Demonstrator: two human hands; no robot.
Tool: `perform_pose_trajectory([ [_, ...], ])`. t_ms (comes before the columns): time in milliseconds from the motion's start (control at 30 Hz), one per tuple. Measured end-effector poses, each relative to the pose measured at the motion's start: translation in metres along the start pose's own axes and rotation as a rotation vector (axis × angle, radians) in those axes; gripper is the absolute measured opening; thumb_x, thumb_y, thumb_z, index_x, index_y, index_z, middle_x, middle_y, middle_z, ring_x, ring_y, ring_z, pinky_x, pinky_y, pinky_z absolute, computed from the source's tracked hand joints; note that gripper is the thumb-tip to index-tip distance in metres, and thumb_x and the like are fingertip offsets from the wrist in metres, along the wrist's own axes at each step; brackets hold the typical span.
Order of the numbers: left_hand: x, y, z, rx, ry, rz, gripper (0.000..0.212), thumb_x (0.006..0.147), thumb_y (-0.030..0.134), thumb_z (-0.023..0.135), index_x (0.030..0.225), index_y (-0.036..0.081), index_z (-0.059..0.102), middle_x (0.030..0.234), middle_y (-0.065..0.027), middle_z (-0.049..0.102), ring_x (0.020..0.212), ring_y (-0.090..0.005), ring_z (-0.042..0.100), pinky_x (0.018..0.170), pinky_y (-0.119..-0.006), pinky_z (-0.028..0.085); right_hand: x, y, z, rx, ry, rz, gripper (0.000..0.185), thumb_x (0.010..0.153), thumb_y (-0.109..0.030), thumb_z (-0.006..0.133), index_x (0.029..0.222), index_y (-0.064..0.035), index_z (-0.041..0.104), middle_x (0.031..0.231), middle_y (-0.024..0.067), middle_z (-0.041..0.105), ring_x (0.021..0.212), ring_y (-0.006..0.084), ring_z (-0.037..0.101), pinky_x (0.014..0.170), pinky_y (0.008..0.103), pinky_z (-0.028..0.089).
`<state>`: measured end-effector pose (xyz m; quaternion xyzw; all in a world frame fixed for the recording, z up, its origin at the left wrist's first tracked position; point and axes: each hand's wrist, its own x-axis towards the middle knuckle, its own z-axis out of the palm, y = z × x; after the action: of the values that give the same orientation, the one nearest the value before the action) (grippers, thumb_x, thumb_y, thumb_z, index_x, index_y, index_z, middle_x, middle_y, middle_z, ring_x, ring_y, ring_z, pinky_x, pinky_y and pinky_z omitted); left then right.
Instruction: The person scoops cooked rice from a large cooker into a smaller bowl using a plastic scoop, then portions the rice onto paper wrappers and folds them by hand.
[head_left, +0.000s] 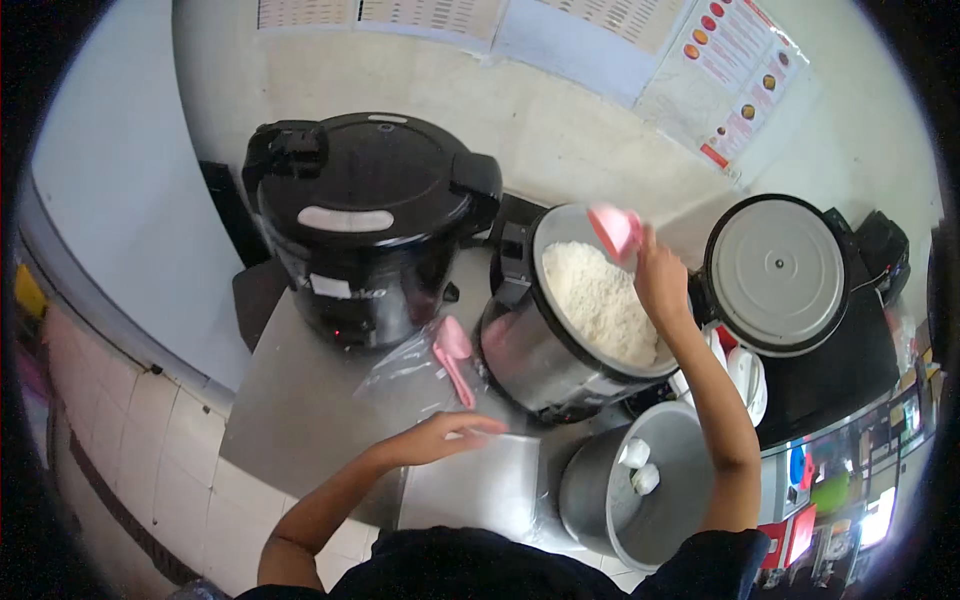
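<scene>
My right hand (660, 281) grips the handle of a pink plastic rice scoop (615, 231). It is raised above the open rice cooker (525, 356), which holds a large heap of white rice (596, 300). My left hand (442, 439) has its fingers stretched out at the upper edge of a stack of clear plastic bags (472, 484); whether it touches them I cannot tell. A second pink scoop (453, 360) lies on clear plastic at the left of the open cooker. Two white wrapped lumps (639, 465) lie inside a deep grey metal pot (585, 487).
A closed black rice cooker (360, 225) with a small red light stands at the left on the steel table (300, 405). The open cooker's lid (778, 274) leans out to the right, over a black surface (847, 375). Printed sheets (600, 45) hang on the wall.
</scene>
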<state>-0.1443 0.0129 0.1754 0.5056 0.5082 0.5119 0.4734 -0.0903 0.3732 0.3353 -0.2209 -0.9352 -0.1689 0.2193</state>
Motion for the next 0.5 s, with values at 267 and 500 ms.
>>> perform_pose_trajectory([
  [267,0.125,-0.031,-0.006,0.198,0.513,0.266,0.063,0.095,0.013,0.055,0.149,0.004,0.023,0.154,-0.0221,0.020,0.144,-0.0277,0.019,0.115,-0.035,0.021,-0.001,0.087,0.160,0.196,-0.221,-0.064,0.017,0.088,-0.009,0.051,0.100,-0.0055,0.063,0.084,0.0228,0.066,0.073,0.0419,0.065,0.066,0.0491,0.053],
  [500,0.120,-0.033,-0.013,0.159,0.480,0.213,0.061,0.094,0.007,0.052,0.148,0.002,0.024,0.155,-0.0226,0.019,0.144,-0.0280,0.017,0.115,-0.034,0.020,0.023,0.008,0.110,0.309,-0.535,-0.318,0.022,0.089,-0.019,0.056,0.096,0.0024,0.058,0.074,0.0252,0.064,0.072,0.0434,0.064,0.066,0.0504,0.052],
])
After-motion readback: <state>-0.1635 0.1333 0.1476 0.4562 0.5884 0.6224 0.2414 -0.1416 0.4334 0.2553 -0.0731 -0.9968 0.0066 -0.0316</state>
